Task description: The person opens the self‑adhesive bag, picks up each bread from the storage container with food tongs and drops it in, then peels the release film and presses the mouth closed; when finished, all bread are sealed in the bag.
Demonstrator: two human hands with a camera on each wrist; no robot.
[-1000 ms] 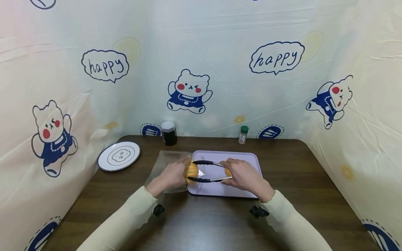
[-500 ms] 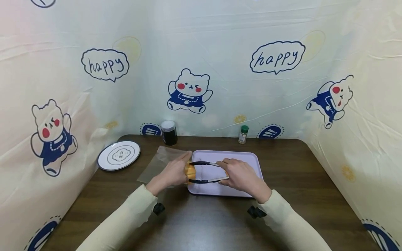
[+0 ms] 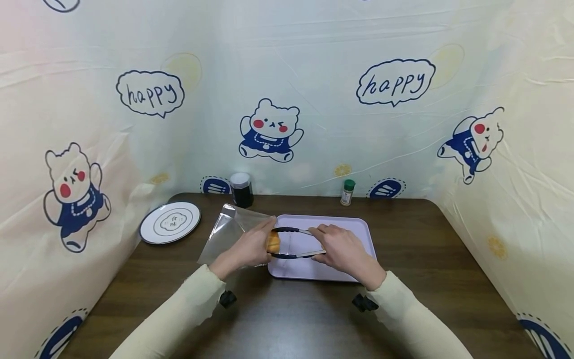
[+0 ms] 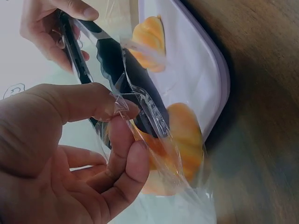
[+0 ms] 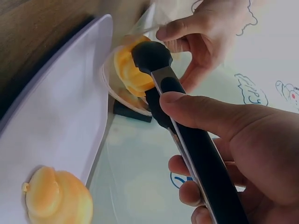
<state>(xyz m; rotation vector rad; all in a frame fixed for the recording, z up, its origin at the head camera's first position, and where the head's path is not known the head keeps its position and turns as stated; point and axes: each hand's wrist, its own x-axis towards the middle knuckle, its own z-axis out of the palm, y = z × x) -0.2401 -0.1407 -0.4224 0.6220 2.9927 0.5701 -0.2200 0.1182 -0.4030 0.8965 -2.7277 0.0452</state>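
Observation:
My left hand (image 3: 251, 244) pinches the mouth edge of a clear plastic bag (image 3: 226, 234) between thumb and fingertips. My right hand (image 3: 343, 249) grips a pair of tongs (image 5: 196, 149) with black scalloped heads and steel arms. Between the tong heads sits a golden bread roll (image 4: 189, 140), in the bag's mouth beside the left fingers. The film covers part of the roll and the tongs in the left wrist view. A second bread roll (image 5: 60, 200) lies on the lilac tray (image 3: 309, 271); my right hand hides it in the head view.
A white plate (image 3: 170, 223) with a dark rim lies at the table's left edge. Along the back stand a dark jar (image 3: 242, 192) with a pale lid and a small green-capped shaker (image 3: 347, 193). A printed cloth (image 3: 332, 124) hangs behind the table (image 3: 287, 319).
The tongs and bread roll have shifted slightly left, deeper behind my left hand. The bag has risen and spread, its far corner moving toward the jar.

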